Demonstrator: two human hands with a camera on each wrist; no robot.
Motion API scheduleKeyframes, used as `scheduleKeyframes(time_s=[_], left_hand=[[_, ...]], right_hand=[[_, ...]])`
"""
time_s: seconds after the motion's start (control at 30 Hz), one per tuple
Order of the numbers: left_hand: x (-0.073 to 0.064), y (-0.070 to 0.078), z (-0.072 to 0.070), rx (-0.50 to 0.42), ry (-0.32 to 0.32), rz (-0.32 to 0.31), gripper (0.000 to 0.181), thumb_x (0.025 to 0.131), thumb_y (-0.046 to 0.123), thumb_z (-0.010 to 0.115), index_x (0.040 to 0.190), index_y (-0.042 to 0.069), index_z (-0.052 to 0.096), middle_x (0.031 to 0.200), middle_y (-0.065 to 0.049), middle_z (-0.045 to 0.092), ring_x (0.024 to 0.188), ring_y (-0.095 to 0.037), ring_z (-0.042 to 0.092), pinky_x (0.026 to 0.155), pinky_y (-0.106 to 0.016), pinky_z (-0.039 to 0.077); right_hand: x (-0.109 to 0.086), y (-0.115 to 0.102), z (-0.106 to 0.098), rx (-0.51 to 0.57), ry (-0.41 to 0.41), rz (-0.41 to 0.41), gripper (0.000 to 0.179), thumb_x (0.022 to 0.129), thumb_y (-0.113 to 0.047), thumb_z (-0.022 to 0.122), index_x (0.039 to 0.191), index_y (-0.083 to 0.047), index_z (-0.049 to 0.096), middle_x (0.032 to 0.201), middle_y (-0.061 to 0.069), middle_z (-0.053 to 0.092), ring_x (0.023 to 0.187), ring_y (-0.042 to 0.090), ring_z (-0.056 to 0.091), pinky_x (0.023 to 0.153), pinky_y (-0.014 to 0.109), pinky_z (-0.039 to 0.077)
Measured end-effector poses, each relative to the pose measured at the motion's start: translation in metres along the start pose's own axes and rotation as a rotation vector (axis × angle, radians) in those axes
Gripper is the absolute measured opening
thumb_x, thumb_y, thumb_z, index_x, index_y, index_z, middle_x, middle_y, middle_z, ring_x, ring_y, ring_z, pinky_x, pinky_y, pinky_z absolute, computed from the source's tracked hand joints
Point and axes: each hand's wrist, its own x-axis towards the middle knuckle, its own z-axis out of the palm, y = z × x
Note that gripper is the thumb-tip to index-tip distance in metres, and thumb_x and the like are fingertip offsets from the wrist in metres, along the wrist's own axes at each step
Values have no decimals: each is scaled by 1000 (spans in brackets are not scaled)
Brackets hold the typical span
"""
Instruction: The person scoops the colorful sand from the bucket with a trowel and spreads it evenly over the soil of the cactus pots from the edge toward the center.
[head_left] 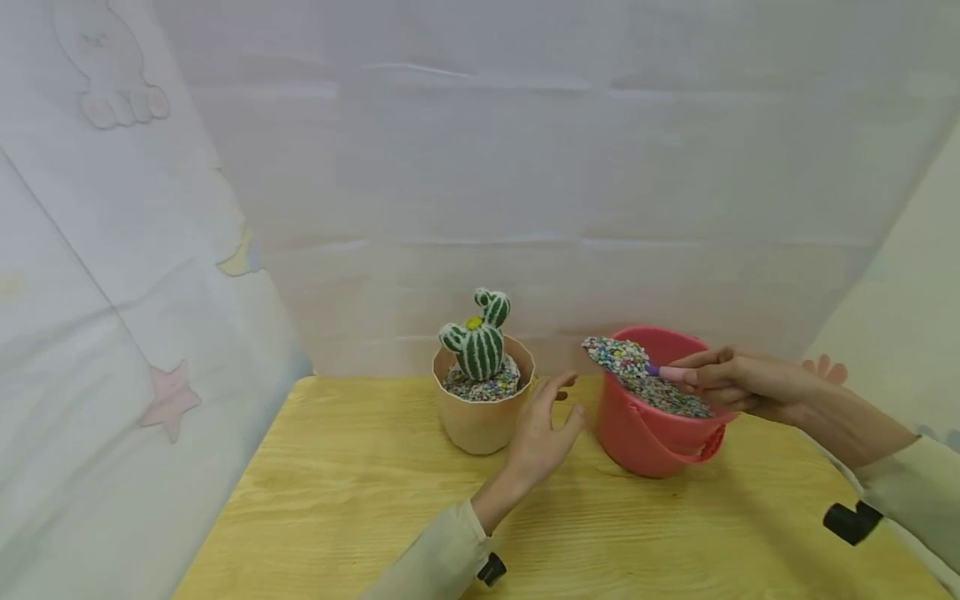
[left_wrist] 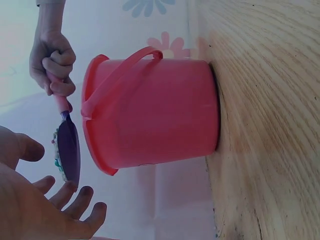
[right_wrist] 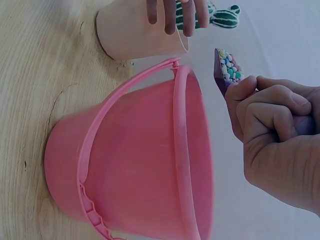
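In the head view my right hand (head_left: 742, 383) grips the pink handle of a small trowel (left_wrist: 70, 150). Its purple blade carries a heap of multicoloured pebbles (head_left: 618, 354) over the left rim of a pink bucket (head_left: 637, 437). More pebbles (head_left: 663, 396) lie inside the bucket. My left hand (head_left: 542, 437) is raised between bucket and pot, fingers spread and slightly bent, holding nothing. To its left, a knitted-looking green and white cactus (head_left: 480, 352) with a yellow top stands in a beige pot (head_left: 476, 423), pebbles around its base. Whether the left hand touches the pot I cannot tell.
Pot and bucket stand near the back edge of a wooden table (head_left: 345, 483). Behind it hangs a pale sheet (head_left: 525, 167), with a printed cloth (head_left: 97, 292) on the left. The bucket's handle (right_wrist: 92, 135) hangs down its near side.
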Motion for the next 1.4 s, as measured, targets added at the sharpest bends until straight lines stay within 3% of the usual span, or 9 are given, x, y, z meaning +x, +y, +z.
scheduleKeyframes(time_s=[0.1,0.33,0.63,0.83,0.87,0.97,1.13,1.27,1.4], left_hand=[[0,3,-3,8,5,11,47,98,14,63,144,14,55,133,-7,60,117,-27,58,97,-40,47],[1,8,-9,-2,-6,12,45,99,15,62,144,15,55,134,-6,58,118,-29,57,96,-38,48],[-3,3,-27,52,34,66,43,99,12,63,141,13,56,135,-3,56,115,-18,53,95,-38,47],[-4,-1,-39,65,52,69,42,99,10,63,140,11,57,137,-6,54,123,-20,52,100,-41,46],[-5,-1,-41,76,59,70,42,99,10,63,140,10,57,138,-6,54,125,-20,52,101,-42,46],[-4,-3,-46,118,87,83,42,98,9,64,139,8,58,138,-7,53,130,-21,50,104,-42,44],[0,-6,-56,186,146,108,40,97,7,64,137,6,60,136,-8,54,127,-21,51,103,-39,45],[4,-8,-66,230,218,131,38,96,6,65,133,3,62,135,-9,55,125,-24,53,101,-42,46],[8,-12,-74,249,289,132,36,95,5,65,131,3,63,136,-13,54,128,-29,50,103,-48,43]], right_hand=[[5,-1,-2,-16,-26,-13,38,110,-3,37,140,5,58,95,4,64,50,13,19,50,27,20],[17,-2,-4,-15,-15,-2,36,110,-4,39,138,4,60,96,6,68,50,12,19,47,27,17],[32,-5,-3,-4,-41,-10,38,110,-4,39,143,9,52,90,3,64,50,11,20,48,26,17],[40,-7,0,44,-38,6,39,109,-3,41,145,11,48,100,6,68,51,12,19,49,24,17],[41,-7,0,45,-31,12,39,109,-3,41,145,10,48,105,7,69,51,12,19,49,24,17],[45,-8,2,7,2,39,39,109,-6,44,145,9,50,91,1,64,51,11,20,49,25,17],[53,-10,5,-79,96,83,43,107,-12,52,145,7,50,84,-3,59,51,11,20,49,25,20],[60,-11,9,-98,154,104,50,105,-15,58,148,8,46,101,-3,65,51,10,21,49,24,22],[66,-10,9,-92,148,90,38,104,-14,59,133,10,54,128,4,67,50,10,21,48,24,21]])
